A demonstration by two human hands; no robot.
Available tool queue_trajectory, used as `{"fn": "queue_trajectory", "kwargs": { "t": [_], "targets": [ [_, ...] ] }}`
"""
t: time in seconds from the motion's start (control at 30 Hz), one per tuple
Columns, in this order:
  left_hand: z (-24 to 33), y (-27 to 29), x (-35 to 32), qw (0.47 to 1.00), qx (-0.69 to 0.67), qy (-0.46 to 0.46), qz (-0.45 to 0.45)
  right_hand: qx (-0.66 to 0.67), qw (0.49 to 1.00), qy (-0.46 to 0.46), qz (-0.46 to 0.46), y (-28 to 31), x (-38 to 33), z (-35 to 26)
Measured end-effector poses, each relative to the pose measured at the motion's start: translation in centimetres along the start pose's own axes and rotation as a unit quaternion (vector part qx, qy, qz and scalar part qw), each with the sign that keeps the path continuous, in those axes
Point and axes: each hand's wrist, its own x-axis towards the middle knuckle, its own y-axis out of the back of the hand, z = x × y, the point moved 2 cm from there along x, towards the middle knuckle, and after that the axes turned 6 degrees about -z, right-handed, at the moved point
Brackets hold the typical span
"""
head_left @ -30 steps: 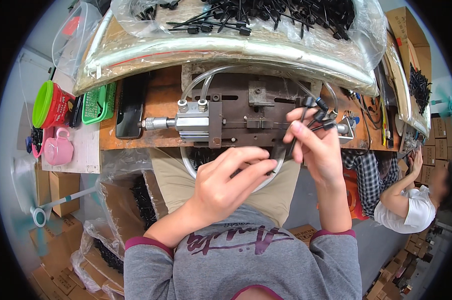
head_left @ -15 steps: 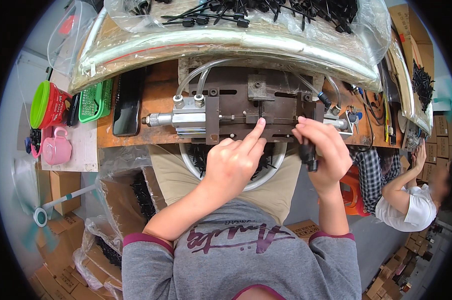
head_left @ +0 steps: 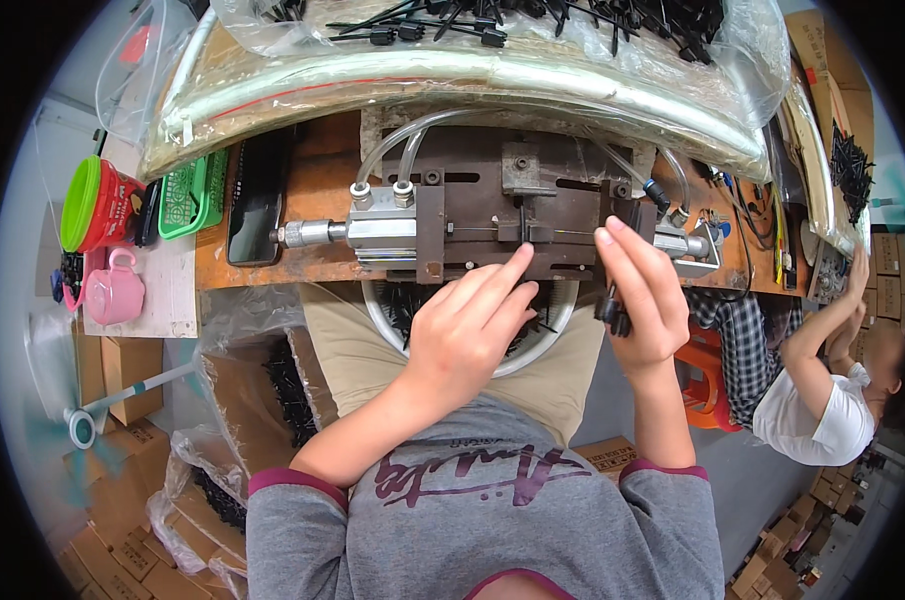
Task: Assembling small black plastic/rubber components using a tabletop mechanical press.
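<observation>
A dark metal clamping fixture [head_left: 472, 165] lies on the bench before me, a silver pneumatic cylinder [head_left: 382, 240] at its left and another cylinder [head_left: 677, 243] at its right. In its middle a small black plastic part [head_left: 523, 228] sits upright between thin rods. My left hand [head_left: 467, 330] is at the fixture's front edge, fingers stretched and apart, index fingertip just below that part; whether it touches is unclear. Beside the right end, my right hand [head_left: 644, 310] points two fingers up. Its other fingers are curled round several black plastic parts [head_left: 612, 310].
Above the fixture, a plastic-lined tray [head_left: 452, 75] holds many black stemmed parts [head_left: 652, 25]. Clear air tubes [head_left: 384, 150] arch over the fixture. On the left are a phone [head_left: 257, 205], green basket [head_left: 194, 195] and pink cup [head_left: 114, 290]. A co-worker [head_left: 812, 390] sits at right.
My left fingertip has drawn back slightly from the black part in the fixture. My right hand's fingers have straightened upward, and the parts in it have tilted. The co-worker's arms have risen.
</observation>
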Motion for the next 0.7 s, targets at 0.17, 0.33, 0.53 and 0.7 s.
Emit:
{"fn": "queue_trajectory", "kwargs": {
  "t": [0.17,0.33,0.53,0.7],
  "targets": [
    [-0.2,-1.5,0.2,0.996,0.085,-0.007,-0.021,0.094,0.993,-0.004,0.07,-0.7,-1.5,1.1],
    [-0.3,-0.8,0.5,0.996,0.07,0.01,-0.053,0.017,0.999,0.03,0.018,0.2,-1.0,0.4],
    [1.3,1.4,0.7,0.966,-0.258,0.017,-0.001,-0.028,0.994,0.102,-0.006,-0.1,-0.7,-1.2],
    [0.9,1.6,0.6,0.995,-0.099,-0.003,0.003,0.019,0.998,0.008,0.061,-0.9,-0.8,0.2]
  ]
}}
